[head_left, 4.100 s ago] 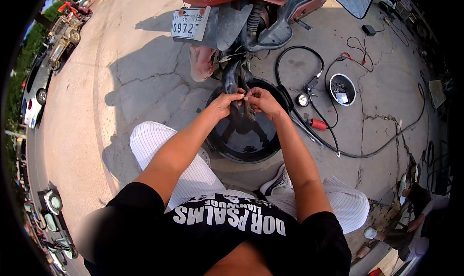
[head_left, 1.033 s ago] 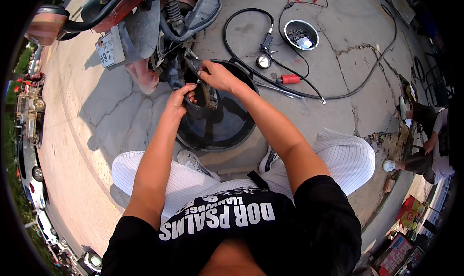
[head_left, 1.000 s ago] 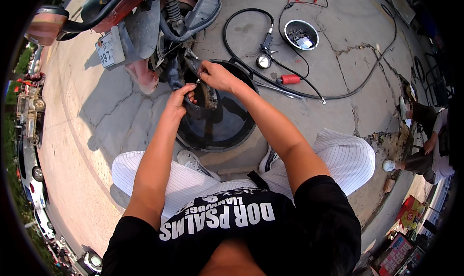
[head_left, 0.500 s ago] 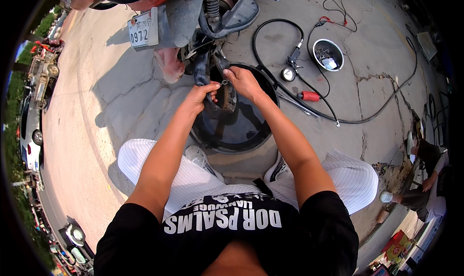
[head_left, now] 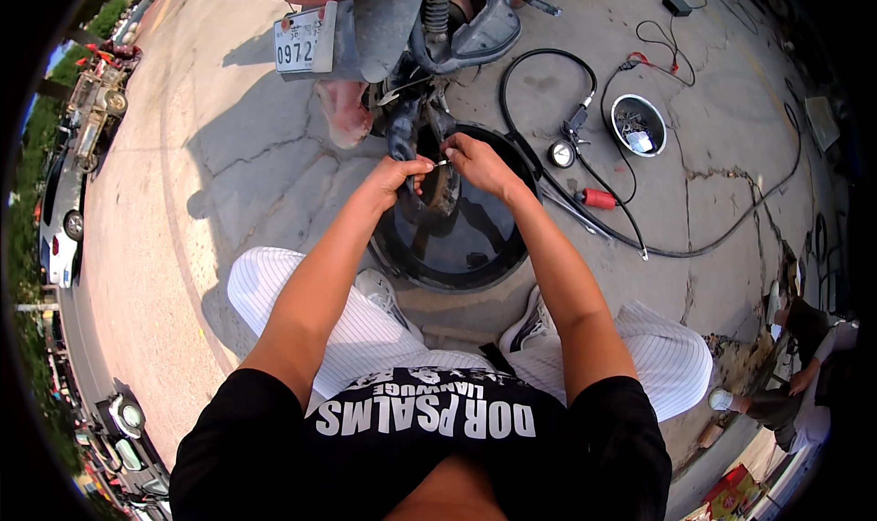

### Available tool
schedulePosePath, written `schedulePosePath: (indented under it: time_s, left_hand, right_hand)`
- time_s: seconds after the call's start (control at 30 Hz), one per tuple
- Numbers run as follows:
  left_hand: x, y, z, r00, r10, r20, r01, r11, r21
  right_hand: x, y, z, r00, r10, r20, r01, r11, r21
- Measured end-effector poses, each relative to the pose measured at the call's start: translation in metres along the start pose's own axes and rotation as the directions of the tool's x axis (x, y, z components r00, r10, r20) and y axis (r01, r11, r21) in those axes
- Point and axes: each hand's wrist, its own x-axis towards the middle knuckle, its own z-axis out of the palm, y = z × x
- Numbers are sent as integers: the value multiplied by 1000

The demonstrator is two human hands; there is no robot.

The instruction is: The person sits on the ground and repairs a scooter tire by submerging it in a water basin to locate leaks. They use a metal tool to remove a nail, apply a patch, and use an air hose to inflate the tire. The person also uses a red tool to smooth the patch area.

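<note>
Red-and-grey two-wheeled motor vehicle (head_left: 388, 37): beyond your hands, cut off at top of view. Round black basin (head_left: 457, 282) w/ dark, reflective contents: on ground below your hands; upper-L rim hidden behind tube & L hand. Limp black rubber tube (head_left: 403, 137): hangs from vehicle's rear, passes between your hands, lower end over basin. Your R hand (head_left: 480, 163): thumb & fingertips drawn together at tube's R side; cannot tell if gripping. Your L hand (head_left: 395, 176): fingers curled closed around tube, thumb on top. Small pale shiny piece (head_left: 442, 163): between both thumb tips; type & holding hand unclear.
</note>
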Motion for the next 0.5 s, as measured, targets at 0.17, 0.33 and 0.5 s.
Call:
schedulePosePath:
  time_s: [0.17,0.33,0.5]
  left_hand:
    - [0,10,1,999,-7,36,5,997,76]
    - [-4,6,-2,1000,-14,27,13,999,33]
    - [1,9,-11,998,-42,46,41,999,21]
  right_hand:
    - [-3,-5,0,998,59,0,-59,998,37]
    - [-13,-15,4,997,-52,57,57,995,-84]
    - [-13,-5,14,934,-356,13,340,881,-329]
